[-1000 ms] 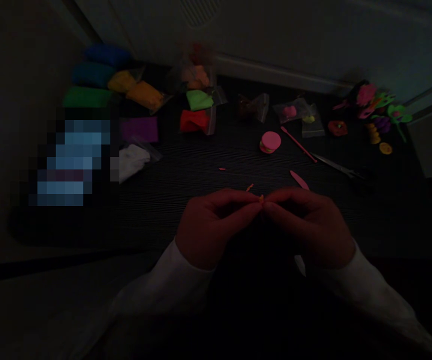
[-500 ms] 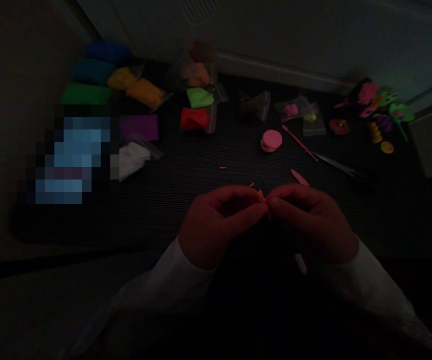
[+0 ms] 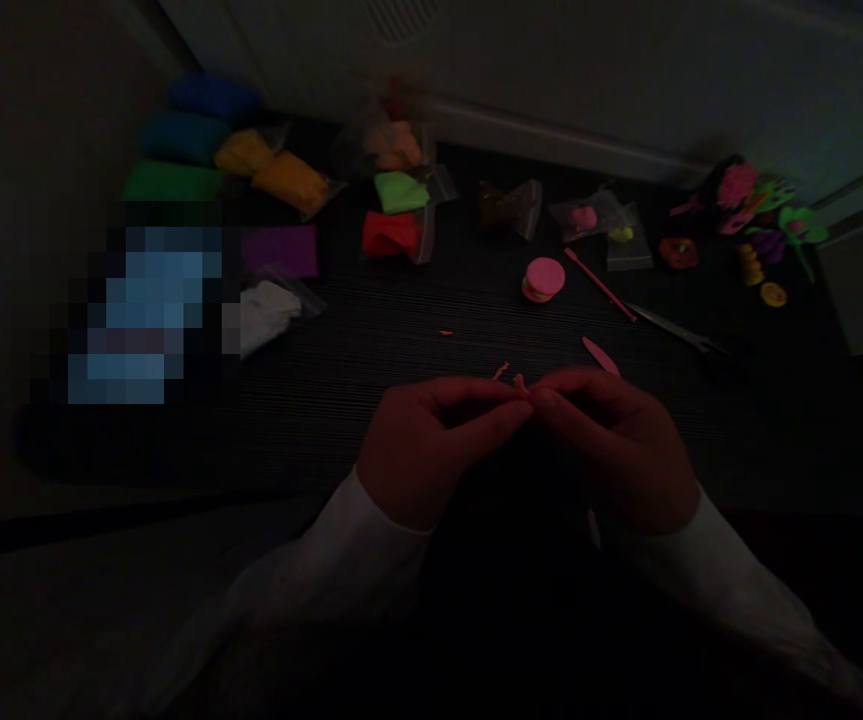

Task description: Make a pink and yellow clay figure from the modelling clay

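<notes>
In the dim head view, my left hand (image 3: 427,445) pinches a small piece of orange and pink clay (image 3: 520,386) between thumb and forefinger. My right hand (image 3: 622,445) meets it fingertip to fingertip, closed on the same piece; most of the clay is hidden by the fingers. Just beyond the left fingertips lies a thin twisted orange strip (image 3: 502,370). A pink flat modelling tool (image 3: 600,356) rests beyond the right hand. Farther off stands a round pink clay piece with a greenish layer (image 3: 544,279).
Bagged clay lies along the back, including a red pack (image 3: 390,235) and a purple pack (image 3: 281,251). Scissors (image 3: 671,325) and a thin pink tool (image 3: 600,285) lie to the right, near clay flowers (image 3: 738,186). A pixelated screen (image 3: 146,310) is at left.
Both hands stay together while the fingertips shift slightly around the small clay piece. Its pink part now shows upright above the left fingertips. Objects on the table stay put.
</notes>
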Motion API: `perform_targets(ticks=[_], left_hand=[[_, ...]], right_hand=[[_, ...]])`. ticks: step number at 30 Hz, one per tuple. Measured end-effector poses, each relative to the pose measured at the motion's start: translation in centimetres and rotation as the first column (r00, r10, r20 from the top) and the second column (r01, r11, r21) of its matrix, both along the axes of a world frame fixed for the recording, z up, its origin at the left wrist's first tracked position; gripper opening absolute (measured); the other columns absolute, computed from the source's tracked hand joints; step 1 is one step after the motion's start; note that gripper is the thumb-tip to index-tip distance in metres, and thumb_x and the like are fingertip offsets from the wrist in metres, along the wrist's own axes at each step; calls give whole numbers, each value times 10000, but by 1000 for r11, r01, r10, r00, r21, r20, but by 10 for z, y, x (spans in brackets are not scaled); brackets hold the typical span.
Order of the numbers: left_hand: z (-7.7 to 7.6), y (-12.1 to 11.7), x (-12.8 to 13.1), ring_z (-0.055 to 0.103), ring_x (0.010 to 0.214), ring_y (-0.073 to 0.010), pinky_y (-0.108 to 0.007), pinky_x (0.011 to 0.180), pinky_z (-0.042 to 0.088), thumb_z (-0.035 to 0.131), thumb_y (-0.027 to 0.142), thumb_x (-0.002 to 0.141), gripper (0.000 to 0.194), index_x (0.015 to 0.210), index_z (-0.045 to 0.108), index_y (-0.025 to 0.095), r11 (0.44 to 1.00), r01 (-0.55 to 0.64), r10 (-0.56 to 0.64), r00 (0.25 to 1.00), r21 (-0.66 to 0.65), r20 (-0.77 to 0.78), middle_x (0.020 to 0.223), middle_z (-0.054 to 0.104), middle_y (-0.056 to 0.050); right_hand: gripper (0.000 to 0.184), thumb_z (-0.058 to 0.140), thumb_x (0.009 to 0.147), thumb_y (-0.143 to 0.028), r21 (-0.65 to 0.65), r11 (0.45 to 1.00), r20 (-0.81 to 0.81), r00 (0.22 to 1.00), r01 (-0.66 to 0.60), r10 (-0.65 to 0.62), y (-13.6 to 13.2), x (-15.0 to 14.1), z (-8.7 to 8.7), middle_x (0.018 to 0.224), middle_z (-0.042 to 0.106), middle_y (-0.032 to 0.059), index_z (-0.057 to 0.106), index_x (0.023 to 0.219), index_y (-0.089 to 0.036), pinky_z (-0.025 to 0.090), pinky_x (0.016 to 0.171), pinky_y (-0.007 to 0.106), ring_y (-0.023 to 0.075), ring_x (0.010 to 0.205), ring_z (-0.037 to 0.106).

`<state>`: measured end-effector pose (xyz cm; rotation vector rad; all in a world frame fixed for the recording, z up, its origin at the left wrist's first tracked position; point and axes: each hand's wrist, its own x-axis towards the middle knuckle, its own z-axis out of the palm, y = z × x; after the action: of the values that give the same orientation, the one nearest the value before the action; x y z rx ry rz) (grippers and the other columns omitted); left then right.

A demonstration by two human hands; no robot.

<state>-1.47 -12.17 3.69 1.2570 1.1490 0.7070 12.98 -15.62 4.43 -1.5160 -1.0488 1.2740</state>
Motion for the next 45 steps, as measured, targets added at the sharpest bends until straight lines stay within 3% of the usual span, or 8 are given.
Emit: perform_targets(ticks=[5, 12, 17, 23, 31, 36, 42, 45], left_hand=[[0, -1, 0, 649, 692, -141, -221, 630, 520, 673, 274, 645, 142, 772, 697, 214, 1000, 3, -3, 1000, -11, 25, 770, 711, 9], [0, -2, 2, 638, 707, -130, -218, 663, 494, 670, 271, 651, 131, 743, 678, 179, 988, -22, 42, 991, -154, 128, 746, 703, 8], [-4, -3, 3, 632, 739, -133, -234, 705, 476, 684, 266, 638, 112, 727, 687, 197, 977, -66, 107, 974, -203, 197, 779, 703, 12], [-9, -3, 3, 613, 693, -98, -197, 666, 454, 695, 240, 631, 72, 697, 688, 214, 958, -30, 109, 958, -283, 266, 723, 694, 41], [-10, -5, 3, 570, 593, -65, -178, 584, 434, 689, 210, 633, 63, 673, 651, 180, 922, -15, 158, 926, -387, 342, 648, 652, 46], [-6, -5, 3, 588, 614, -72, -183, 604, 445, 697, 197, 620, 84, 688, 651, 181, 933, -48, 180, 920, -356, 347, 668, 662, 40], [-2, -6, 5, 609, 646, -98, -190, 610, 456, 709, 245, 613, 112, 699, 667, 187, 966, -23, 87, 967, -258, 241, 690, 683, 25], [-3, -5, 4, 608, 636, -104, -207, 619, 457, 702, 266, 620, 111, 685, 668, 182, 965, -34, 96, 969, -260, 229, 675, 680, 21]], right_hand=[[71, 632, 714, -291, -4, 1000, -33, 999, 14, -14, -2, -2, 0, 725, 651, -27, 640, 735, -223, 457, 613, 215, 91, 665, 580], [63, 639, 705, -281, -91, 996, -289, 957, 3, -29, 0, 0, -6, 647, 626, -42, 656, 723, -223, 444, 550, 190, 63, 575, 554], [100, 667, 679, -230, 0, 1000, -177, 984, -5, 5, -2, 1, -5, 757, 679, -39, 672, 774, -258, 478, 637, 206, 82, 682, 606], [60, 656, 689, -212, 23, 1000, -52, 998, -21, 22, 0, 2, 0, 706, 667, -45, 669, 740, -241, 472, 602, 184, 72, 644, 598], [31, 641, 698, -244, -131, 990, -331, 944, -45, -1, 2, 7, -5, 630, 619, -44, 654, 710, -218, 448, 531, 171, 54, 556, 554], [41, 659, 679, -255, -146, 989, -346, 938, -26, -26, 2, 7, -4, 649, 628, -37, 662, 707, -226, 453, 544, 176, 59, 571, 557], [23, 661, 683, -247, -163, 986, -357, 933, -23, -37, 1, 4, -3, 659, 632, -45, 657, 703, -236, 445, 551, 179, 57, 580, 553], [18, 646, 695, -240, -162, 986, -373, 927, -27, -36, 1, 5, -3, 640, 619, -43, 649, 707, -227, 445, 560, 192, 64, 581, 550]])
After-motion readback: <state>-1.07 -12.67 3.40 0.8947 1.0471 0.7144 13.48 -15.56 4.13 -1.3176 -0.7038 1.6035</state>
